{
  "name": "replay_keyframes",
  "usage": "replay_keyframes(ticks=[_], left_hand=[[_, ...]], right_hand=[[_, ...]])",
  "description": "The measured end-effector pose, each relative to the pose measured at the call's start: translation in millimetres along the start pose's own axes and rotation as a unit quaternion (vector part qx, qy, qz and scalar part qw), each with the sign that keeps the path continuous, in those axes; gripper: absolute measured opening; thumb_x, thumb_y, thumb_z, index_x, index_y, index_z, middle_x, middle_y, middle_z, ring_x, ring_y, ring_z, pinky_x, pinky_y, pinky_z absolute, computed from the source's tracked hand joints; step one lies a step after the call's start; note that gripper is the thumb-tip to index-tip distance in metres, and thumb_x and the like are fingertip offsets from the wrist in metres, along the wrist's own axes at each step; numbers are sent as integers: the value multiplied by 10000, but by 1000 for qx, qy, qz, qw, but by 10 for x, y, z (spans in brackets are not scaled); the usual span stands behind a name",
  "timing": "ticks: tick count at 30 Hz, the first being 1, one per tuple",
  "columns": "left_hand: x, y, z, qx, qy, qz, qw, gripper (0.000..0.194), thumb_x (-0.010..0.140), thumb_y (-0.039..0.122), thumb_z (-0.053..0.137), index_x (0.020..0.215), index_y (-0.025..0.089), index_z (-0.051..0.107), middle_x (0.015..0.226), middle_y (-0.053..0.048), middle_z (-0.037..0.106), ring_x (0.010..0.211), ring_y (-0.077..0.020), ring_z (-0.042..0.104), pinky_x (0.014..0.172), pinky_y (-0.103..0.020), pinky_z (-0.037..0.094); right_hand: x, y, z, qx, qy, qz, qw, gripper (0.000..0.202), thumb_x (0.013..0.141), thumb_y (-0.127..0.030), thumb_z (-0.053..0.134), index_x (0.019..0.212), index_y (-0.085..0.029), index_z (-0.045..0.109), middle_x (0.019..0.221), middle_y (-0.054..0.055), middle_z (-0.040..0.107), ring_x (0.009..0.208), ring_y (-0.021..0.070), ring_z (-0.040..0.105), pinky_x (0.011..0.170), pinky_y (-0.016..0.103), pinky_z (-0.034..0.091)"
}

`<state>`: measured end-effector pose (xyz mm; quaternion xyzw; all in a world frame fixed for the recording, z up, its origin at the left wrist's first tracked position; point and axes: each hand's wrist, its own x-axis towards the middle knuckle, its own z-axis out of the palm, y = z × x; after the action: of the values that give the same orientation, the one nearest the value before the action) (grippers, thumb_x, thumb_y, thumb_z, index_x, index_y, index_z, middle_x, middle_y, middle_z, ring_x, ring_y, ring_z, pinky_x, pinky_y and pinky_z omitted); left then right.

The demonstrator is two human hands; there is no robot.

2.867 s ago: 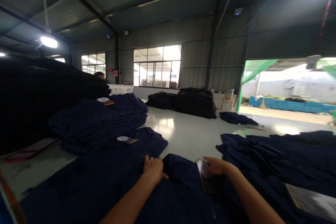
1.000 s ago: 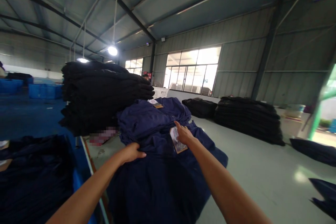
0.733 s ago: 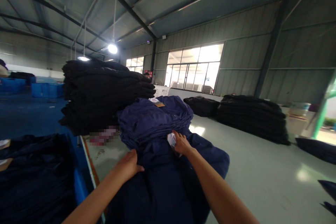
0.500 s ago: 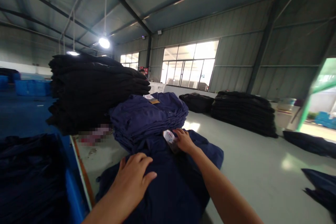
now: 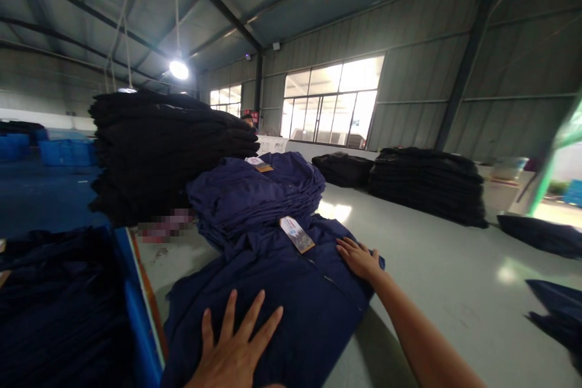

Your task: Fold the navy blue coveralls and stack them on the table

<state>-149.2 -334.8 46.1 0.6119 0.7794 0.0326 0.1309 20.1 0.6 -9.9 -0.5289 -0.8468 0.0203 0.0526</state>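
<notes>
The right hand (image 5: 362,263) has uncovered the tag (image 5: 297,235); like the left hand (image 5: 231,356), it touches the navy garment (image 5: 304,303), fingers apart.

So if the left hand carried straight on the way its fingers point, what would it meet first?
Likely the near side of the folded navy stack, after crossing the navy garment under the left hand. The tag looks off to the right of that line, though depth is hard to judge.

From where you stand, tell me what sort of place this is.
Probably a garment workshop or packing floor: a navy garment with a hang tag lies on a long table, a folded navy stack sits behind it, and a tall black pile rises beside.
</notes>
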Motion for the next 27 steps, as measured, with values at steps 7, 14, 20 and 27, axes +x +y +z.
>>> replay_keyframes(ticks=[7,14,20,27], left_hand=[[-32,-18,86,-13,-2,-4,1000,631,795,607,424,1365,429,220,1504,-6,148,1336,-438,42,954,-752,46],[129,20,-129,-24,131,-14,991,654,842,636,250,1318,240,457,1432,-118,363,1334,-366,228,1045,-651,99],[589,-201,-59,17,224,-15,974,751,786,682,336,1417,287,234,1531,-37,25,1357,-393,-82,1006,-704,16],[690,-277,130,-52,112,-114,986,819,773,706,272,1436,243,144,1522,-92,64,1331,-468,9,973,-730,57]], right_hand=[[-28,-201,-102,-26,3,6,1000,499,896,-475,189,1331,-361,404,1457,-30,318,1341,383,163,947,737,147],[-403,-994,-352,28,35,-115,992,528,897,-529,195,1374,-345,325,1472,9,283,1345,358,181,940,738,178],[-619,-1288,-298,22,1,-179,984,567,860,-625,217,1379,-407,288,1506,-45,173,1350,411,71,952,744,96],[-610,-1250,-138,36,-51,-154,986,587,815,-703,210,1368,-508,187,1517,-117,59,1328,465,61,960,737,80]])
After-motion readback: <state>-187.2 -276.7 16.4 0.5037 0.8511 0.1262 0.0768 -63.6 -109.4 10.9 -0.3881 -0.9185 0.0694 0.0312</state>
